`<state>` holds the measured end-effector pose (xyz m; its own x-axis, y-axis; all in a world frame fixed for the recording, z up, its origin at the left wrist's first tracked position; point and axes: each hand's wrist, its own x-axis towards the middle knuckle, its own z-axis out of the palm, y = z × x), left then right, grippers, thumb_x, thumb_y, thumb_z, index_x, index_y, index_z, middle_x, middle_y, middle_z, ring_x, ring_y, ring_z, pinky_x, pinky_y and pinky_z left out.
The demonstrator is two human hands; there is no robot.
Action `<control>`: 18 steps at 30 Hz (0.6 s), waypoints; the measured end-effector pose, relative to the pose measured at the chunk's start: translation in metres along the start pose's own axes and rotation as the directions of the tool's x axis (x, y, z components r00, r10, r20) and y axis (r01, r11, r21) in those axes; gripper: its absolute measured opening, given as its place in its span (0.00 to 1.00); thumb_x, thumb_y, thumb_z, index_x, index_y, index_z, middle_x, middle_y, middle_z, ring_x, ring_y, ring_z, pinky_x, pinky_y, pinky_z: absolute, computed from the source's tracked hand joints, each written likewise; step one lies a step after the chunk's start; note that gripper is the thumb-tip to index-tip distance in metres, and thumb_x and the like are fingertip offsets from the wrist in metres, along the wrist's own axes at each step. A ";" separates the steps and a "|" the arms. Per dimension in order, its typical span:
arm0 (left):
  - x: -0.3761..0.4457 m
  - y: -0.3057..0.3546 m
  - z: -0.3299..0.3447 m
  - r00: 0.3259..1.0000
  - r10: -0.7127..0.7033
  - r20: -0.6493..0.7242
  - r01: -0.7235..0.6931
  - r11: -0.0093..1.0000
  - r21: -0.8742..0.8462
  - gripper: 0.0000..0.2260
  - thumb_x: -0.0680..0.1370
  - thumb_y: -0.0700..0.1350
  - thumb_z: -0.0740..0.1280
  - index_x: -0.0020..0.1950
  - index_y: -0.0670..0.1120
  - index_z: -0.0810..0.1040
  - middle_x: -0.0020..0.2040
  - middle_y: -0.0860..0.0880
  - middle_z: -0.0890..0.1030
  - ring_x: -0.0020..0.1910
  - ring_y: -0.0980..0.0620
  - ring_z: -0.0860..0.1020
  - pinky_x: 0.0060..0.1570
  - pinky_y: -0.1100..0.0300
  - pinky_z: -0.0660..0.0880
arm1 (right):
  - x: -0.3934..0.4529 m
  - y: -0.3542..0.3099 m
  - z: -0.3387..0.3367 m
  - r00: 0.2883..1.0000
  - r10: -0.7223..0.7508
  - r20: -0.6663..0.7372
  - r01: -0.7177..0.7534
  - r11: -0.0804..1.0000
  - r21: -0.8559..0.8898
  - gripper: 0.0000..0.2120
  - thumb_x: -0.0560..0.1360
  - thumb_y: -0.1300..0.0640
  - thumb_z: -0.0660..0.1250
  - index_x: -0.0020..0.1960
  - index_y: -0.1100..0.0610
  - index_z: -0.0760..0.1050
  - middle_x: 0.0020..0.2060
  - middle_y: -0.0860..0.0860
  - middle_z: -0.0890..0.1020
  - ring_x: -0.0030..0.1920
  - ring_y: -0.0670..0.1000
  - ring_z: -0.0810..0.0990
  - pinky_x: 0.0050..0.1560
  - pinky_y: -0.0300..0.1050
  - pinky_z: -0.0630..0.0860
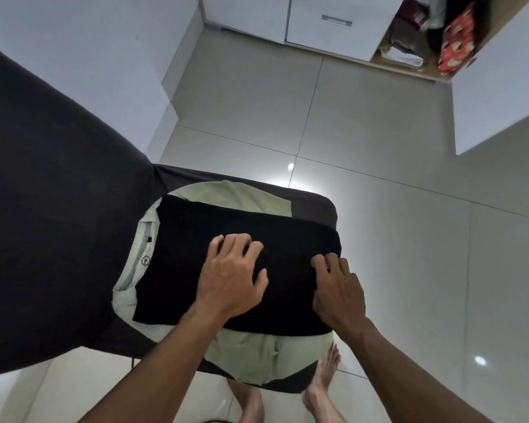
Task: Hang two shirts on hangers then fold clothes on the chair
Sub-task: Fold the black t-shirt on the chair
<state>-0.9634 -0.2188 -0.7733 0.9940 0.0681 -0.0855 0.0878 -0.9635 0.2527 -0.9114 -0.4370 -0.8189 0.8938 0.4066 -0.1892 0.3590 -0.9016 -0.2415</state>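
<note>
A dark fabric-covered chair (58, 209) fills the left side of the view from above, its tall backrest at the left and its seat reaching toward the middle. On the seat lies a pale green garment (257, 355), spread flat, with a collar or waistband strip showing a small round button at the seat's left edge beside the backrest, and its near portion draping over the seat's near edge. On top of it rests a folded black garment (214, 227), a neat rectangle covering most of the seat, its right end reaching the seat's right edge. The person's left hand (229, 279) lies on the middle of the black garment, palm down, fingers spread and slightly bent, pressing on the cloth without gripping it. Just to its right, the right hand (338, 293) rests near the black garment's right end with its fingers curled down onto the fabric; whether they pinch the cloth cannot be told. Both bare forearms reach in from the bottom of the view. Below the seat's near edge, the person's bare feet (321, 380) stand on glossy pale floor tiles (379, 132). At the far right, beyond the chair, a white wardrobe (327, 25) stands with an open door, showing folded clothes and a red patterned box (457, 41) on its lower shelf.
</note>
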 end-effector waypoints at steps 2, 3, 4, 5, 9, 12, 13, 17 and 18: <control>0.008 0.028 0.008 0.989 0.114 0.097 -0.115 0.993 0.001 0.20 0.74 0.59 0.62 0.61 0.50 0.77 0.56 0.50 0.77 0.58 0.48 0.75 0.67 0.47 0.67 | 0.002 0.013 0.005 0.999 0.042 0.015 -0.043 0.999 0.033 0.18 0.70 0.59 0.76 0.57 0.58 0.74 0.48 0.56 0.80 0.43 0.56 0.77 0.39 0.48 0.80; 0.012 0.041 0.014 0.978 0.149 0.147 -0.152 0.988 0.006 0.20 0.74 0.60 0.61 0.60 0.51 0.77 0.56 0.50 0.77 0.58 0.48 0.74 0.68 0.48 0.66 | 0.003 0.019 0.007 0.998 0.053 0.025 -0.055 0.996 0.065 0.18 0.71 0.58 0.75 0.57 0.58 0.73 0.48 0.55 0.79 0.42 0.55 0.77 0.38 0.48 0.80; 0.017 0.056 0.022 0.968 0.155 0.195 -0.160 0.987 0.012 0.20 0.75 0.60 0.61 0.60 0.51 0.77 0.56 0.50 0.77 0.57 0.48 0.74 0.67 0.48 0.65 | 0.004 0.027 0.010 0.998 0.055 0.032 -0.058 0.994 0.094 0.17 0.72 0.56 0.75 0.57 0.58 0.73 0.48 0.55 0.79 0.42 0.54 0.77 0.39 0.47 0.80; 0.021 0.064 0.027 0.965 0.133 0.226 -0.142 0.990 0.023 0.20 0.76 0.61 0.60 0.60 0.51 0.76 0.56 0.50 0.77 0.57 0.48 0.73 0.66 0.48 0.65 | 0.005 0.032 0.010 0.998 0.051 0.026 -0.054 0.992 0.114 0.16 0.74 0.56 0.74 0.56 0.58 0.73 0.47 0.54 0.79 0.42 0.54 0.77 0.38 0.47 0.80; 0.035 0.087 0.037 0.960 -0.066 0.274 0.042 0.995 0.096 0.19 0.76 0.64 0.58 0.59 0.53 0.75 0.54 0.52 0.76 0.55 0.49 0.73 0.60 0.49 0.67 | -0.005 0.051 0.006 0.999 -0.006 -0.043 0.013 0.985 0.169 0.08 0.74 0.58 0.73 0.50 0.58 0.76 0.40 0.54 0.81 0.36 0.53 0.78 0.34 0.46 0.81; 0.043 0.096 0.038 0.937 -0.136 0.320 0.093 0.985 0.147 0.19 0.75 0.65 0.56 0.56 0.54 0.74 0.53 0.52 0.75 0.55 0.49 0.72 0.59 0.49 0.66 | -0.014 0.061 -0.002 0.987 0.036 0.159 -0.058 0.990 0.132 0.07 0.76 0.58 0.72 0.51 0.57 0.75 0.43 0.52 0.81 0.38 0.51 0.77 0.38 0.42 0.78; 0.046 0.098 0.038 0.928 -0.154 0.339 0.105 0.982 0.160 0.19 0.75 0.65 0.55 0.55 0.54 0.74 0.53 0.52 0.75 0.55 0.49 0.72 0.59 0.48 0.66 | -0.016 0.064 -0.004 0.945 0.074 0.320 -0.114 0.988 0.108 0.07 0.78 0.58 0.70 0.54 0.57 0.74 0.46 0.52 0.81 0.40 0.51 0.77 0.41 0.43 0.77; 0.055 0.106 0.037 0.902 -0.212 0.377 0.138 0.967 0.215 0.20 0.75 0.66 0.55 0.55 0.54 0.74 0.53 0.52 0.75 0.55 0.49 0.72 0.59 0.49 0.66 | -0.011 0.080 -0.006 0.726 0.092 0.682 -0.154 0.988 0.031 0.17 0.74 0.62 0.70 0.62 0.55 0.74 0.54 0.53 0.80 0.51 0.57 0.81 0.46 0.47 0.75; 0.056 0.107 0.037 0.902 -0.221 0.372 0.142 0.963 0.228 0.20 0.75 0.67 0.56 0.55 0.54 0.74 0.53 0.52 0.75 0.55 0.49 0.72 0.59 0.49 0.66 | -0.009 0.080 -0.007 0.742 0.082 0.665 -0.146 0.988 0.041 0.19 0.74 0.62 0.70 0.63 0.55 0.74 0.55 0.53 0.80 0.53 0.57 0.81 0.46 0.47 0.75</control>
<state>-0.9007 -0.3276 -0.7866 0.8525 0.1783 -0.4914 0.2111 -0.9774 0.0116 -0.8886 -0.5133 -0.8302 0.5144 0.3261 -0.7931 0.2129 -0.9445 -0.2503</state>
